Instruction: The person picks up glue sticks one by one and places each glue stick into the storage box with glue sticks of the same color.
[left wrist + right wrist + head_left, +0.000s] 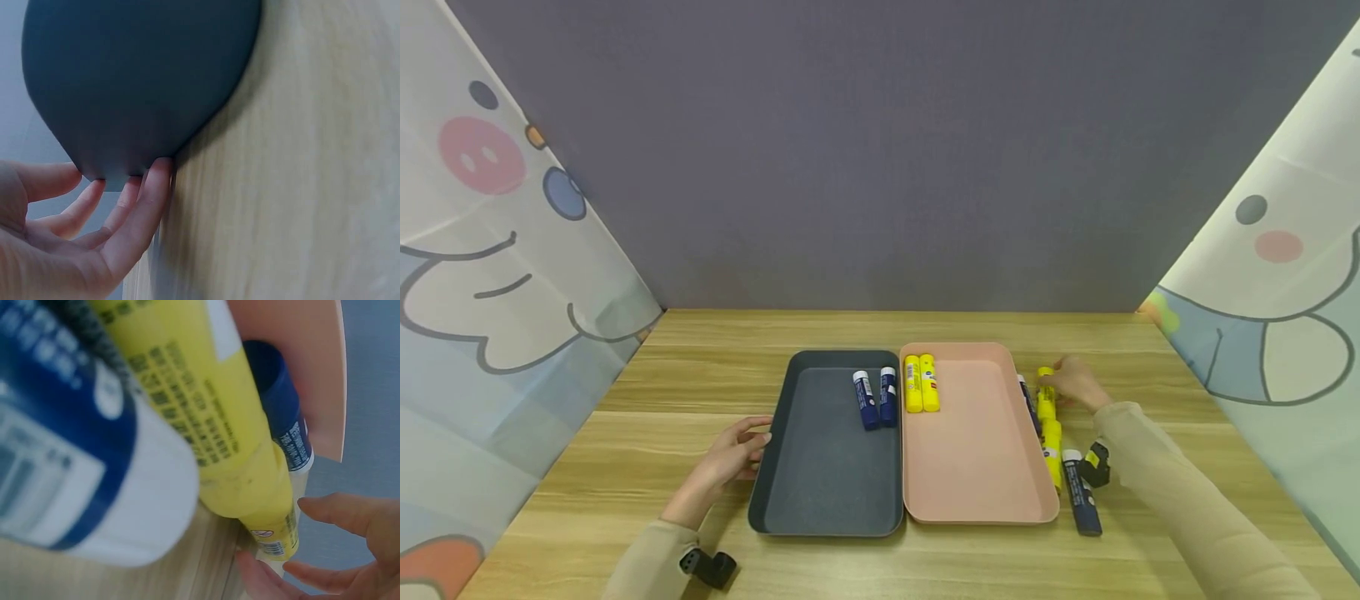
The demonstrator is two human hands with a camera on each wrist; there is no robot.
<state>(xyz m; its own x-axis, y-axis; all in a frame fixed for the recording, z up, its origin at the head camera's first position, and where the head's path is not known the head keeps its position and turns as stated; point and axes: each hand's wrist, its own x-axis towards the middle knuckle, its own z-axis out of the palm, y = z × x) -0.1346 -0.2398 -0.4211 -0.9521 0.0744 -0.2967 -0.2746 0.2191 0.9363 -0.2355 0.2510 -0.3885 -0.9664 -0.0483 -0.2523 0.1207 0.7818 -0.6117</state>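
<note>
Dk grey wall (880,150), cartoon side panels (475,221), wood tbl (700,367)

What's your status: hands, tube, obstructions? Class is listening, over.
Left hand touching grey tray. Right hand at far yellow tube beside pink tray, grip unclear. Close by: nearer yellow tube, plus blue tube on tray side.

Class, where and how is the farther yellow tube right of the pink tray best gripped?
Probably by its far end, from above and the right. The farther yellow tube lies on its side, pointing away from the person; a blue tube lies close along its left, another yellow tube at its near end.
</note>
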